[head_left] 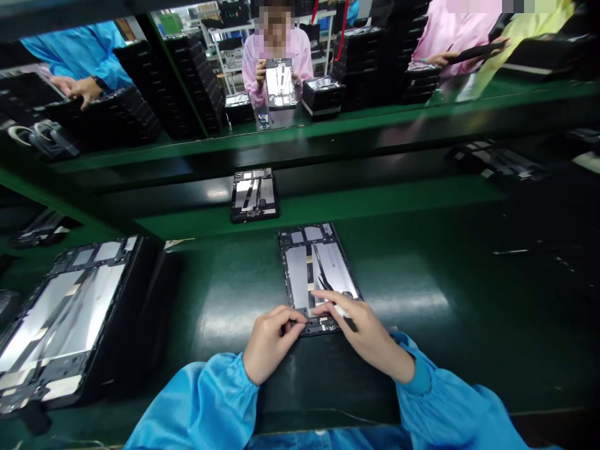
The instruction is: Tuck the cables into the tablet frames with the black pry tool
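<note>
An opened tablet housing (pixel 295 270), silvery inside with dark flat cables, lies on the green bench in front of me. My left hand (pixel 272 340) is closed at its near left corner, thumb and index finger pinched together; what is between them, if anything, is hidden. Over the near right part of the tablet, my right hand (pixel 363 328) is closed around black tweezers (pixel 323 276), whose tips point away from me. Its index finger reaches toward the middle cable. The fingers partly cover the tablet's near end.
To the left, a tall stack of tablet housings (pixel 100 294) stands close to my arm. Another opened tablet (pixel 254 195) lies farther back below a green shelf edge (pixel 375 119). Beyond it, a person in pink (pixel 300 47) holds up a tablet among dark stacked trays (pixel 359 69).
</note>
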The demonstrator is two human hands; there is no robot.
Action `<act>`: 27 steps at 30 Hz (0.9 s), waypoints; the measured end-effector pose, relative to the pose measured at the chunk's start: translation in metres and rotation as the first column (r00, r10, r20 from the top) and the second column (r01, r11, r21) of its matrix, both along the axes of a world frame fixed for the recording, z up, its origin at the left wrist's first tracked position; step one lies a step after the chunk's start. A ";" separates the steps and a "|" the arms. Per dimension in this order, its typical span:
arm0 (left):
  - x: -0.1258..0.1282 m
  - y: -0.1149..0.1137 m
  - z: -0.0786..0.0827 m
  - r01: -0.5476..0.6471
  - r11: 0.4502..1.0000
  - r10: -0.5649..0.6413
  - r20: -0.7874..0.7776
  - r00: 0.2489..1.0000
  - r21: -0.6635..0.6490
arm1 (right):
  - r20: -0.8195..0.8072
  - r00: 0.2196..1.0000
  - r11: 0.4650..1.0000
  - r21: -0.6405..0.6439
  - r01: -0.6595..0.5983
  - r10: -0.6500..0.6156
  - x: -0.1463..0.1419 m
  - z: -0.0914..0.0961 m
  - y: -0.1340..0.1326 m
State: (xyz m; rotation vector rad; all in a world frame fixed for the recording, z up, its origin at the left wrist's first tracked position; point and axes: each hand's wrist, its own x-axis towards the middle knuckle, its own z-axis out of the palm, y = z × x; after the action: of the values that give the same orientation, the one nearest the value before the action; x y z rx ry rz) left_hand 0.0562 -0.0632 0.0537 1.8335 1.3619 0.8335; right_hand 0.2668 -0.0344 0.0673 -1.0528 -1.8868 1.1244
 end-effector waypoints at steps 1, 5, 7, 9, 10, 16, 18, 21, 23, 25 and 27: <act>0.001 0.000 -0.001 -0.020 0.999 0.022 0.044 0.999 -0.047 | 0.041 0.999 0.999 0.031 -0.037 0.035 -0.002 -0.001 0.001; 0.004 0.002 -0.003 -0.047 0.981 0.078 0.161 0.984 -0.189 | 0.123 0.991 0.994 0.088 -0.057 0.046 -0.011 -0.003 0.000; 0.004 0.003 -0.003 -0.049 0.971 0.092 0.178 0.980 -0.233 | 0.125 0.992 0.995 0.102 -0.021 0.008 -0.015 -0.004 -0.001; 0.002 0.002 -0.001 -0.047 0.973 0.084 0.160 0.984 -0.225 | 0.127 0.991 0.993 0.115 0.012 -0.027 -0.018 -0.004 -0.003; 0.001 0.002 -0.001 -0.049 0.979 0.078 0.139 0.987 -0.198 | 0.130 0.991 0.993 0.119 0.022 -0.037 -0.019 -0.003 -0.003; -0.004 0.001 -0.002 -0.052 0.996 0.055 0.045 0.997 -0.070 | 0.129 0.991 0.990 0.142 0.020 -0.039 -0.018 -0.006 -0.004; -0.004 0.000 -0.003 -0.035 0.997 0.037 0.028 0.999 -0.076 | 0.127 0.992 0.991 0.137 -0.003 -0.014 -0.017 -0.007 -0.004; -0.005 -0.004 -0.001 0.007 0.998 -0.009 -0.027 1.000 -0.057 | 0.115 0.992 0.991 0.117 -0.059 0.046 -0.014 -0.008 -0.003; -0.004 -0.007 0.002 0.037 0.999 -0.038 -0.083 0.996 -0.020 | 0.109 0.991 0.990 0.109 -0.085 0.073 -0.013 -0.007 -0.004; -0.003 -0.009 0.005 0.048 0.999 -0.045 -0.137 0.989 0.018 | 0.106 0.992 0.990 0.111 -0.086 0.074 -0.014 -0.007 -0.005; -0.002 -0.010 0.007 0.042 0.998 -0.035 -0.177 0.984 0.036 | 0.109 0.992 0.990 0.122 -0.070 0.056 -0.016 -0.007 -0.006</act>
State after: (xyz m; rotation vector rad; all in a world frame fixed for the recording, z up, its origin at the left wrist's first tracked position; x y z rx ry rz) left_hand 0.0547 -0.0733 0.0604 1.9978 1.4225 0.6957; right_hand 0.2512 -0.0407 0.0603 -1.0059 -2.0589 0.9875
